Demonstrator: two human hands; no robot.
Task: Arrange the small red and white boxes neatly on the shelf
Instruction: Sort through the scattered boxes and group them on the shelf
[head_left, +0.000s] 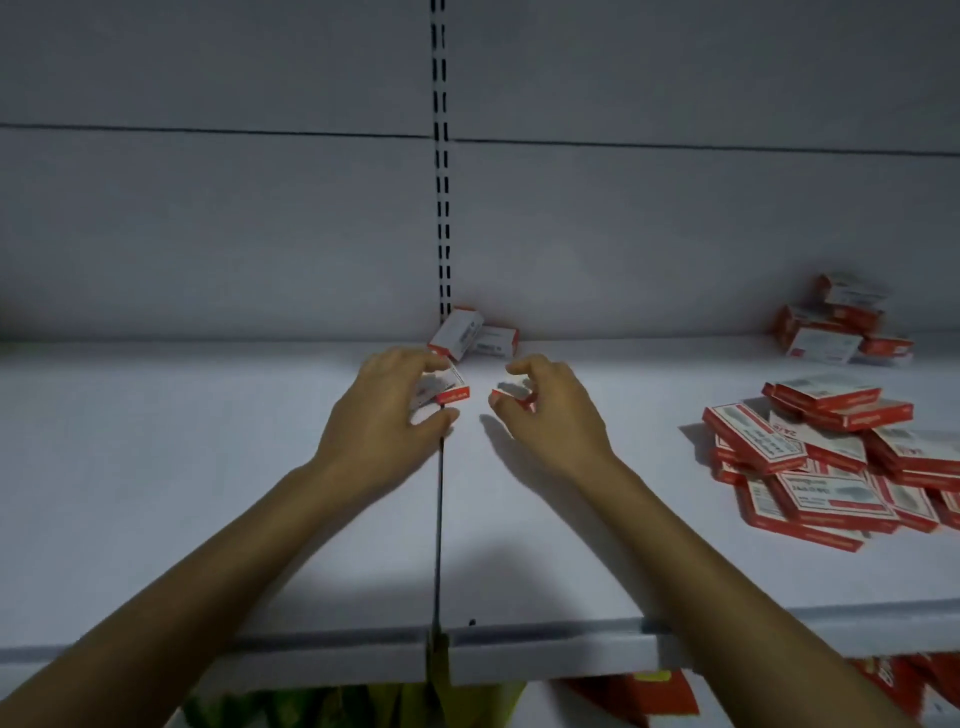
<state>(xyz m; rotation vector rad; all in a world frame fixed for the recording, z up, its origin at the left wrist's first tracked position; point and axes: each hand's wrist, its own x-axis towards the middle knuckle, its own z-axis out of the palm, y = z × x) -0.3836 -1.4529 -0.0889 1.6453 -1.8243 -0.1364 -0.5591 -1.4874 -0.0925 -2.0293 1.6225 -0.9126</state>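
the shelf (156, 467) is bare in the left half of the frame, so a hand can slide there. a messy pile of boxes (831, 467) blocks the right side, a small stack (836, 322) sits behind it, and two boxes (472, 335) sit at the back middle.

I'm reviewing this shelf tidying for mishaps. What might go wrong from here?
The tilted box leaning on the back wall sits just beyond the left hand, which grips the left box; a nudge may topple it. The right hand seems to pinch the right box with its fingertips only, so it might slip. The loose pile on the shelf overlaps unevenly; a bump may scatter it.
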